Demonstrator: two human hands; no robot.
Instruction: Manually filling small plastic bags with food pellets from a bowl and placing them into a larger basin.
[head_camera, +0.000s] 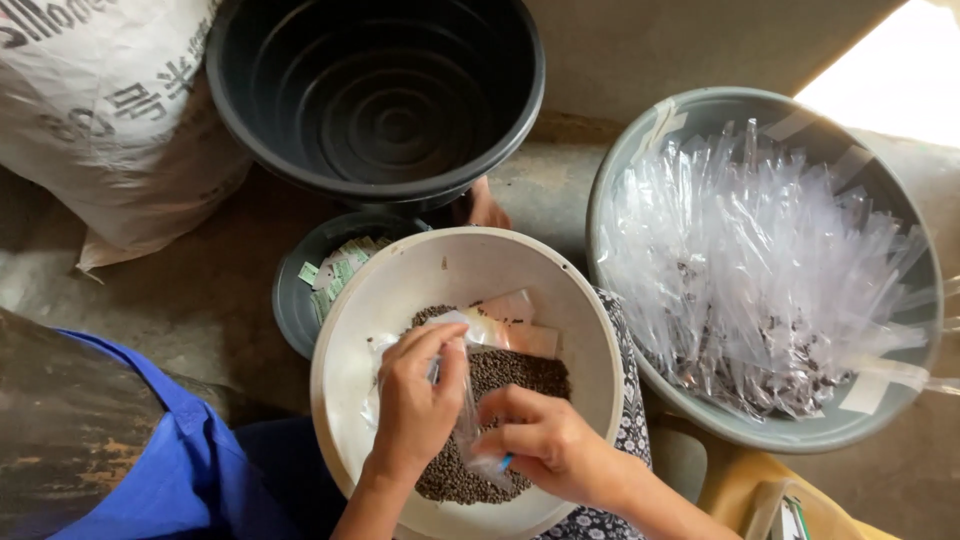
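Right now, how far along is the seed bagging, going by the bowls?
Done: the grey basin on the right is heaped with clear packets, many with dark seeds at the bottom. In hand: the left hand and right hand hold one clear bag over the white bowl. Left: a mound of dark seeds remains in that bowl. The black tub holds nothing.
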